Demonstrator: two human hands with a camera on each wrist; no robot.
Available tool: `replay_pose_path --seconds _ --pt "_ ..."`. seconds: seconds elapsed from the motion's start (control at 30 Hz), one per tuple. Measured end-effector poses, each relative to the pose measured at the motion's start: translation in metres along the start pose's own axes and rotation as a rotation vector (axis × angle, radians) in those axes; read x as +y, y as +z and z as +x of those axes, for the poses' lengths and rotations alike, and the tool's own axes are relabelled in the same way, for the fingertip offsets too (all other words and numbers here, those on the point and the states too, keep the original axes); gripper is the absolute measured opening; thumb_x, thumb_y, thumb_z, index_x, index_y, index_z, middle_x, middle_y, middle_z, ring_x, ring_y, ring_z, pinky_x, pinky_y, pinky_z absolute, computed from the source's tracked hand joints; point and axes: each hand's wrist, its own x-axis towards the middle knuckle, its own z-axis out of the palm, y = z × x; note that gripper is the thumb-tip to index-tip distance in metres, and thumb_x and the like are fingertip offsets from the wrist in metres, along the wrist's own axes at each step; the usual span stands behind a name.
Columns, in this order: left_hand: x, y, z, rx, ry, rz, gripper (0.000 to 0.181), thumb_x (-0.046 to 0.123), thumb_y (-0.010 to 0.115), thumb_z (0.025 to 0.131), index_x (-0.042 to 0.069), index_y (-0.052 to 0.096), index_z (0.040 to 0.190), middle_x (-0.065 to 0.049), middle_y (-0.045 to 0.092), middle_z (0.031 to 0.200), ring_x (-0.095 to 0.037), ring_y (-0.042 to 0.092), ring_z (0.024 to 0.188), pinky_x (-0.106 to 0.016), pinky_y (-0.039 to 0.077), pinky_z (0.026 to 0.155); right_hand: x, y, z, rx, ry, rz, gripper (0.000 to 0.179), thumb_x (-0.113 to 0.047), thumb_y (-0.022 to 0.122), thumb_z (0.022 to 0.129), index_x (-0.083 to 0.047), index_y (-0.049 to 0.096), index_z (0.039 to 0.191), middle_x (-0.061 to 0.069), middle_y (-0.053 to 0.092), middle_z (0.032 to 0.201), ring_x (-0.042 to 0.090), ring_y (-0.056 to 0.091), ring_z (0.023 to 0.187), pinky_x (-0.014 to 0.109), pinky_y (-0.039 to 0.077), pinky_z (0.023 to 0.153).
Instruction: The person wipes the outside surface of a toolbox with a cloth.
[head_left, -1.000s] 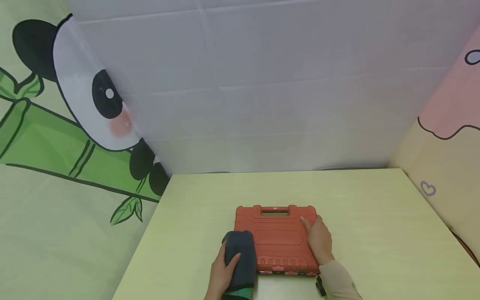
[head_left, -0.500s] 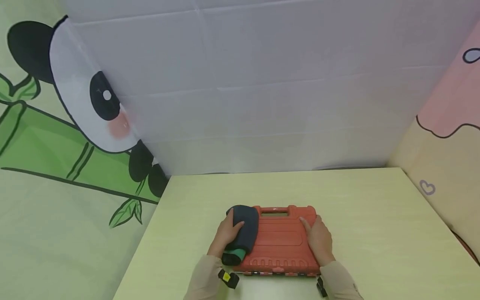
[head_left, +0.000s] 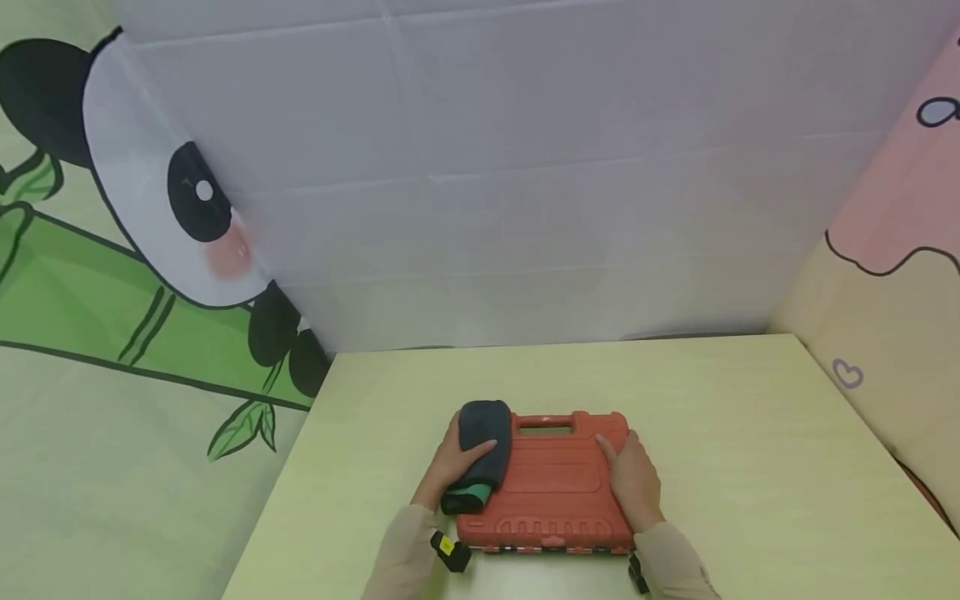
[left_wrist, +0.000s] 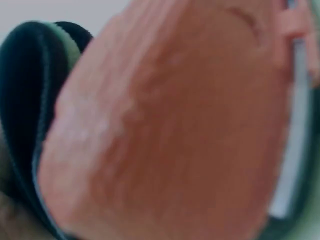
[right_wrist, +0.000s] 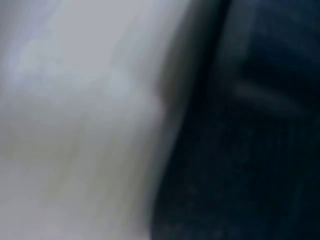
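My left hand (head_left: pixel 450 460) grips a folded dark blue-grey cloth bundle (head_left: pixel 483 423), its thumb lying across the top. Green and black layers show at the bundle's near end. It overlaps the left side of a red plastic carrying case (head_left: pixel 558 479), which lies flat with its handle toward the wall. On the case's right edge, my right hand (head_left: pixel 636 482) holds on with the thumb over the lid and the fingers along the side. The left wrist view shows the red case (left_wrist: pixel 190 125) close up and the looped dark fabric (left_wrist: pixel 22 95) beside it. The right wrist view is blurred.
The case rests on a pale yellow-green table (head_left: pixel 720 433). A white sheet wall (head_left: pixel 525 208) stands behind the table, with a panda print (head_left: pixel 150 192) on the left side and a pink and cream panel (head_left: pixel 892 292) on the right.
My left hand has moved the cloth bundle away from me, from the case's near left corner up toward its far left corner. The right hand keeps its hold on the case's right edge.
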Motion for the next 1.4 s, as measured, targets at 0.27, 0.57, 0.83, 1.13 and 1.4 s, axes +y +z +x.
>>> replay_pose_path --seconds 0.27,0.57,0.83,1.13,1.4 --pt "0.003 0.004 -0.031 0.021 0.014 -0.038 0.091 0.042 0.06 0.086 0.001 0.006 0.147 -0.03 0.02 0.148 -0.046 0.024 0.134 -0.058 0.027 0.105 0.0 -0.005 0.009 0.0 -0.011 -0.009 0.069 -0.048 0.046 0.092 0.011 0.037 0.126 0.026 0.057 0.098 0.029 0.057 0.072 0.041 0.047 0.057" --pt "0.009 0.019 -0.085 0.07 -0.037 -0.017 0.089 0.042 0.06 0.086 -0.004 0.011 0.145 -0.031 0.02 0.147 -0.048 0.024 0.133 -0.06 0.025 0.105 0.001 -0.008 0.015 -0.001 -0.013 -0.016 0.071 -0.049 0.045 0.093 0.012 0.035 0.128 0.031 0.055 0.108 0.039 0.059 0.085 0.051 0.049 0.067" --pt "0.016 0.026 -0.103 0.115 -0.105 0.014 0.091 0.046 0.06 0.085 -0.005 0.015 0.144 -0.033 0.023 0.145 -0.05 0.027 0.131 -0.061 0.028 0.102 0.004 -0.009 0.022 -0.024 -0.038 -0.024 0.083 -0.059 0.037 0.091 0.014 0.032 0.131 0.033 0.054 0.111 0.042 0.059 0.09 0.053 0.049 0.069" --pt "0.027 0.022 -0.075 0.112 -0.016 0.121 0.081 0.037 0.056 0.09 -0.016 0.018 0.138 -0.038 0.031 0.137 -0.05 0.035 0.126 -0.058 0.033 0.1 0.006 -0.01 0.023 -0.024 -0.075 -0.056 0.079 -0.055 0.035 0.093 0.016 0.03 0.128 0.033 0.054 0.105 0.039 0.06 0.082 0.049 0.049 0.063" --pt "0.004 0.021 -0.014 0.084 -0.031 0.206 0.084 0.042 0.054 0.09 -0.014 0.016 0.14 -0.037 0.035 0.136 -0.049 0.039 0.124 -0.056 0.036 0.098 0.004 -0.011 0.023 -0.046 -0.076 -0.043 0.079 -0.055 0.035 0.093 0.014 0.029 0.131 0.033 0.054 0.106 0.038 0.059 0.084 0.049 0.048 0.065"
